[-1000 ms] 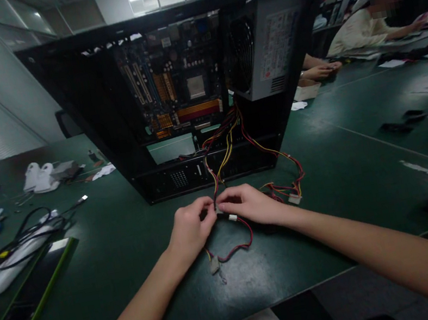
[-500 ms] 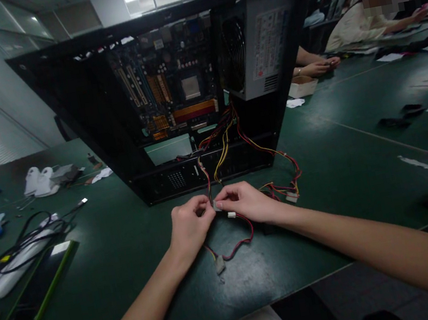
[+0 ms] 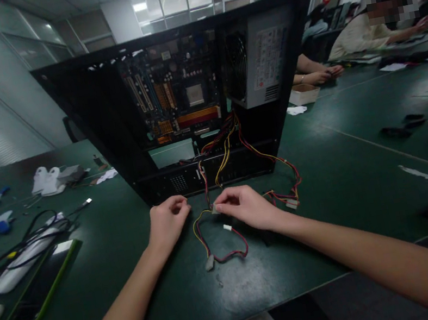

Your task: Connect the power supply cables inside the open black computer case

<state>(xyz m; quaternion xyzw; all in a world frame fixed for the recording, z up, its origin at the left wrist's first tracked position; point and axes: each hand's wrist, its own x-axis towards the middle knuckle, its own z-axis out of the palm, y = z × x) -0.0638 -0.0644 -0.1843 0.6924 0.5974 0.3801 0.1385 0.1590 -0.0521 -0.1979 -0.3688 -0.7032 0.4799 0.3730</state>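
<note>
Before the computer case (image 3: 239,162), the right hand (image 3: 245,207) pinches a connector (image 3: 214,209), best held by its body, not its wires (image 3: 205,183), while the left hand (image 3: 167,220) curls nearby, grip unclear.

A pale grey plastic connector (image 3: 214,209) is pinched in the right hand (image 3: 249,208). Thin yellow, red and dark wires (image 3: 244,254) loop over the green surface (image 3: 268,277), bearing another pale grey blocky connector (image 3: 209,263) and a small white plug (image 3: 227,227).

The right hand (image 3: 248,208) apparently hides part of a connector (image 3: 214,209).
</note>
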